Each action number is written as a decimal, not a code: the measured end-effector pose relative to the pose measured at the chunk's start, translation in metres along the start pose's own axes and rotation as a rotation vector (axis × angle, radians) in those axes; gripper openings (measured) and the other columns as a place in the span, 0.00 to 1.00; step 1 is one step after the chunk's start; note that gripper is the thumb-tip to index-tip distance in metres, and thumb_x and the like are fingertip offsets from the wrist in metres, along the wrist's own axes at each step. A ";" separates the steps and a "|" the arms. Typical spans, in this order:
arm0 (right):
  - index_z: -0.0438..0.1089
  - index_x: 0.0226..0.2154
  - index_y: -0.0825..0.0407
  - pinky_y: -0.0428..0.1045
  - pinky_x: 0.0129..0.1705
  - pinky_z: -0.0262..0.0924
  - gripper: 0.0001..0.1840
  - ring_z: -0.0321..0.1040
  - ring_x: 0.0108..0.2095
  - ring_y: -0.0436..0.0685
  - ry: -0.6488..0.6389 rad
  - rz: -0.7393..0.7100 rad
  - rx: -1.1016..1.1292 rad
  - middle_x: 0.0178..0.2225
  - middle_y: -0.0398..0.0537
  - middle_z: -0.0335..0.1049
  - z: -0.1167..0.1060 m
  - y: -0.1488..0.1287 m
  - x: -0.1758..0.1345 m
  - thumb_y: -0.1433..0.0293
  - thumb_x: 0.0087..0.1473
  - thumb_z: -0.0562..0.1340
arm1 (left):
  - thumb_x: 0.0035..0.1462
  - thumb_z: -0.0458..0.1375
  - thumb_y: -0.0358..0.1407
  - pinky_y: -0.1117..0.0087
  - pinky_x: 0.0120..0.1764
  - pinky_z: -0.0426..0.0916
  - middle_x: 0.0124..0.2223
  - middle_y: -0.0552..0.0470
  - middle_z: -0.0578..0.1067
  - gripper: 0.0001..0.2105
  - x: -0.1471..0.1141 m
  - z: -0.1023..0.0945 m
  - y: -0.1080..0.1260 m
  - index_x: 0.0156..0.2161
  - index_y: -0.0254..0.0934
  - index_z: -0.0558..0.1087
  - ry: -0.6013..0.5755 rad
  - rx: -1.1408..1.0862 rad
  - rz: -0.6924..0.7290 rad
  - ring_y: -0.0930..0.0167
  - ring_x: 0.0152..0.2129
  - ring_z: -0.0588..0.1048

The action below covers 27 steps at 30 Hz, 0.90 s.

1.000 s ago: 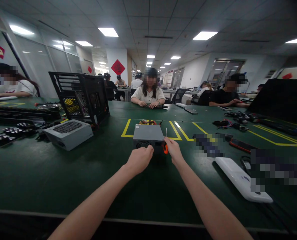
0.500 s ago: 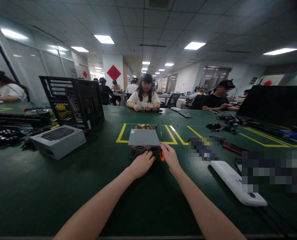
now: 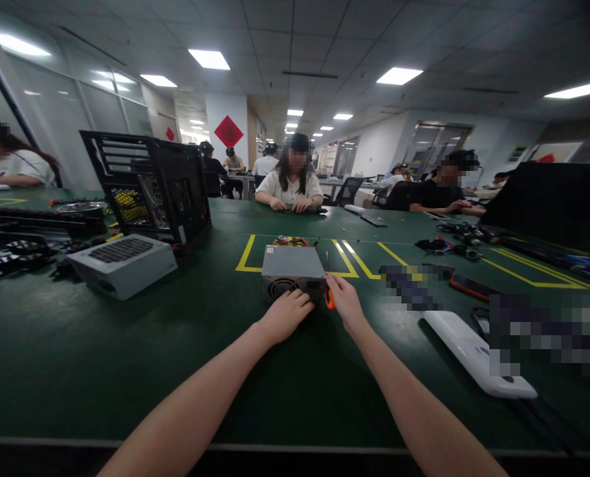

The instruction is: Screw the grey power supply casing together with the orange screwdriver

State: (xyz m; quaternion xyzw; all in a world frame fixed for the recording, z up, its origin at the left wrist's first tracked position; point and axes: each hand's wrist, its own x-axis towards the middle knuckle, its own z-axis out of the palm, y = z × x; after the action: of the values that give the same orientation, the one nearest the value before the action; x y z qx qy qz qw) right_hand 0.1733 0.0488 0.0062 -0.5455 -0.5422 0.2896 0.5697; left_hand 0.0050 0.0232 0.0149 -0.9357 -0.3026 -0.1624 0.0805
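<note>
A grey computer power supply (image 3: 293, 262) sits on the green table in front of me, its fan grille and socket side facing me. A bundle of coloured wires (image 3: 291, 242) shows behind it. My left hand (image 3: 289, 314) is closed against its lower front, fingers bent over the face beside the fan; the thumb is hidden. At the right front corner, my right hand (image 3: 345, 301) is closed on a screwdriver (image 3: 330, 298) with an orange handle. Its thin shaft points up and away, just right of the case.
Left are a second power supply (image 3: 126, 265) and an open black computer case (image 3: 150, 189). On the right lie a white power strip (image 3: 478, 354), an orange-edged black device (image 3: 473, 288) and dark cables (image 3: 441, 246). A person (image 3: 292, 179) sits opposite; others sit farther off.
My view has tipped down slightly, and the table's near edge shows more. Both hands keep about the same places at the power supply. The person opposite has shifted their hands a little.
</note>
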 end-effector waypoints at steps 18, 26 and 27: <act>0.68 0.42 0.54 0.51 0.40 0.59 0.21 0.67 0.37 0.55 0.066 0.061 0.051 0.38 0.49 0.71 -0.009 0.014 0.014 0.64 0.44 0.57 | 0.55 0.48 0.34 0.69 0.38 0.64 0.40 0.51 0.72 0.11 -0.033 -0.017 -0.012 0.39 0.39 0.72 0.064 -0.402 -0.479 0.69 0.36 0.70; 0.68 0.41 0.53 0.50 0.39 0.59 0.19 0.67 0.36 0.54 0.085 0.035 0.076 0.36 0.48 0.70 -0.011 0.011 0.015 0.65 0.44 0.57 | 0.57 0.48 0.34 0.69 0.39 0.64 0.40 0.49 0.69 0.11 -0.027 -0.002 -0.007 0.41 0.38 0.71 -0.049 -0.200 -0.368 0.68 0.38 0.67; 0.68 0.41 0.53 0.50 0.39 0.59 0.19 0.67 0.36 0.54 0.085 0.031 0.080 0.36 0.48 0.70 -0.011 0.010 0.015 0.65 0.44 0.57 | 0.57 0.48 0.34 0.69 0.38 0.64 0.41 0.49 0.69 0.11 -0.026 -0.002 -0.007 0.41 0.39 0.71 -0.060 -0.188 -0.358 0.68 0.38 0.67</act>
State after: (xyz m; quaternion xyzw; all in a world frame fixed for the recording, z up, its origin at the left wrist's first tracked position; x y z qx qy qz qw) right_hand 0.1898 0.0620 0.0036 -0.5425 -0.4968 0.2965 0.6091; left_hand -0.0197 0.0145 0.0081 -0.8747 -0.4501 -0.1737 -0.0462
